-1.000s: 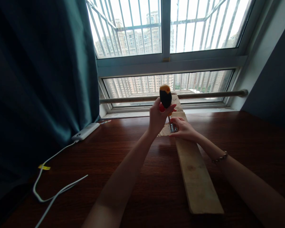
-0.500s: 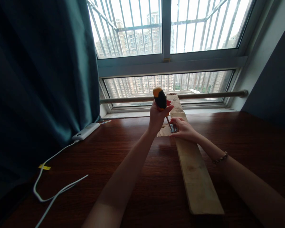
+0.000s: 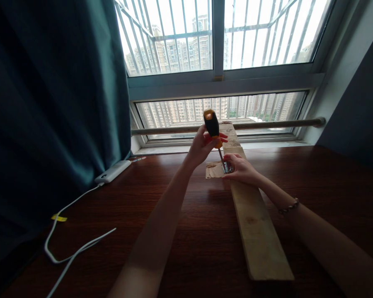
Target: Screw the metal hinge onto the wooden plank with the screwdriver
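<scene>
My left hand [image 3: 202, 145] is closed around the lower handle of a yellow-and-black screwdriver [image 3: 211, 123], which stands nearly upright with a slight tilt. Its shaft runs down to a small shiny metal bracket [image 3: 226, 167] on the wood. The thumb and fingers of my right hand [image 3: 240, 169] close round that bracket, and the palm rests on a long pale wooden board [image 3: 257, 223]. A short wooden piece [image 3: 214, 170] sticks out to the left of the board by the bracket. The screwdriver's tip and any screw under it are too small to make out.
The board lies on a dark reddish-brown tabletop [image 3: 161, 198], its far end near a horizontal rail [image 3: 276, 124] below the window. A white power strip [image 3: 113, 171] with a white cable [image 3: 77, 252] sits at left beside a dark teal curtain [image 3: 90, 91].
My left hand has loosened and shifted slightly left on the handle, showing more of the screwdriver, which stands a little more upright. My right hand has stayed in place.
</scene>
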{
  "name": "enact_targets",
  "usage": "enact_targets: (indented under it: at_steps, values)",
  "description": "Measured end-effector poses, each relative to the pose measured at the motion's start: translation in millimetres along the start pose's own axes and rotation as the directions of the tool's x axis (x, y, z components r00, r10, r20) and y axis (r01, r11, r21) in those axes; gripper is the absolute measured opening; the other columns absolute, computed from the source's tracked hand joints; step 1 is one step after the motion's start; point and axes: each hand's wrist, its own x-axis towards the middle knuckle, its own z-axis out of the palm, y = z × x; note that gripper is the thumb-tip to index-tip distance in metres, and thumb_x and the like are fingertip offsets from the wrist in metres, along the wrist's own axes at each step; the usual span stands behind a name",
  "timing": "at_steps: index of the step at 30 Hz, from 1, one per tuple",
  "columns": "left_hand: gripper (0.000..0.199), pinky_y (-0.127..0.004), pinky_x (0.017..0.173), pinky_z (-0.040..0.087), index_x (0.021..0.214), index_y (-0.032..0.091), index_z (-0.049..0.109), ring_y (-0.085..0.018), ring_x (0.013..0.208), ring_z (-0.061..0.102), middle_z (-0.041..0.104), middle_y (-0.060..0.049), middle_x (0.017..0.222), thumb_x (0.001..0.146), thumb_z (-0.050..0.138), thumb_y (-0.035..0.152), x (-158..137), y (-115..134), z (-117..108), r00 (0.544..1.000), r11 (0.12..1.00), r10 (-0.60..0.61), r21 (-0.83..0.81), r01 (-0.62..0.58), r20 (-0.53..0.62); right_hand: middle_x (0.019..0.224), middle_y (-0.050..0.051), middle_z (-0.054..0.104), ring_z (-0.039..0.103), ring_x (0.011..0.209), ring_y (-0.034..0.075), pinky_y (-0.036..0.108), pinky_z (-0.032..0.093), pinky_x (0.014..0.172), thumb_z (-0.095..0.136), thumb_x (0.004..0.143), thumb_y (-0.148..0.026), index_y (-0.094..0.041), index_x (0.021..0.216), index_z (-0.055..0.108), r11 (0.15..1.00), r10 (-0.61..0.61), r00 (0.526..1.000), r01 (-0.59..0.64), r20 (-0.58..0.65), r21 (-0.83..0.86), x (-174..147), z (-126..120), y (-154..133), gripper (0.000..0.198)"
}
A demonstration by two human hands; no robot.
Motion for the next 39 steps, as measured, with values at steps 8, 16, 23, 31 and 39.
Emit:
enact_targets:
  at_steps: [8, 16, 23, 31, 39]
  values:
    - [0.023, -0.02, 0.054, 0.041, 0.07, 0.017, 0.049, -0.006, 0.053, 0.048, 0.05, 0.004, 0.061, 0.068, 0.068, 0.03, 2.4, -24.6, 7.6, 0.992, 0.987, 0.116, 0.121, -0.109, -0.052, 0.108, 0.006, 0.055, 0.048, 0.108, 0.025, 0.037, 0.043, 0.089, 0.077, 0.055, -0.042, -0.021, 0.109, 0.051, 1.0, -0.003, 1.0, 0.003, 0.0, -0.028, 1.5, -1.4, -0.4, 0.063]
    - [0.026, -0.02, 0.063, 0.043, 0.082, 0.019, 0.055, -0.007, 0.068, 0.054, 0.057, 0.003, 0.077, 0.064, 0.073, 0.026, 3.8, -31.3, 1.7, 0.981, 0.993, 0.114, 0.014, -0.114, -0.16, 0.108, 0.007, 0.056, 0.047, 0.108, 0.025, 0.037, 0.042, 0.09, 0.077, 0.054, -0.042, -0.021, 0.109, 0.051, 0.999, -0.015, 1.0, 0.014, -0.008, -0.032, 1.5, -0.9, 1.0, 0.064]
    - [0.027, -0.027, 0.069, 0.046, 0.089, 0.017, 0.058, -0.012, 0.071, 0.058, 0.06, -0.002, 0.079, 0.067, 0.071, 0.027, -0.6, -15.9, 5.0, 0.994, 0.994, 0.039, 0.102, -0.05, 0.105, 0.107, 0.006, 0.055, 0.048, 0.108, 0.026, 0.038, 0.043, 0.088, 0.077, 0.055, -0.041, -0.022, 0.111, 0.051, 1.0, 0.002, 1.0, -0.002, 0.001, 0.002, 1.9, 0.2, 1.5, 0.065]
    - [0.033, -0.023, 0.061, 0.042, 0.092, 0.02, 0.043, -0.008, 0.064, 0.048, 0.049, 0.002, 0.075, 0.074, 0.063, 0.039, -3.1, -29.6, 19.1, 0.981, 0.984, 0.144, 0.09, -0.157, 0.129, 0.106, 0.007, 0.056, 0.047, 0.108, 0.027, 0.039, 0.044, 0.088, 0.077, 0.056, -0.042, -0.021, 0.112, 0.051, 1.0, -0.011, 1.0, 0.011, 0.001, 0.005, 2.8, -1.0, 0.4, 0.065]
    - [0.033, -0.025, 0.064, 0.043, 0.086, 0.021, 0.041, -0.01, 0.069, 0.053, 0.052, 0.001, 0.076, 0.075, 0.058, 0.047, -2.0, -36.3, 15.5, 0.991, 0.988, 0.134, 0.08, -0.135, 0.013, 0.106, 0.006, 0.056, 0.048, 0.106, 0.025, 0.037, 0.044, 0.087, 0.077, 0.055, -0.043, -0.022, 0.11, 0.051, 1.0, -0.021, 1.0, 0.021, -0.002, -0.022, 3.0, 1.3, 4.3, 0.064]
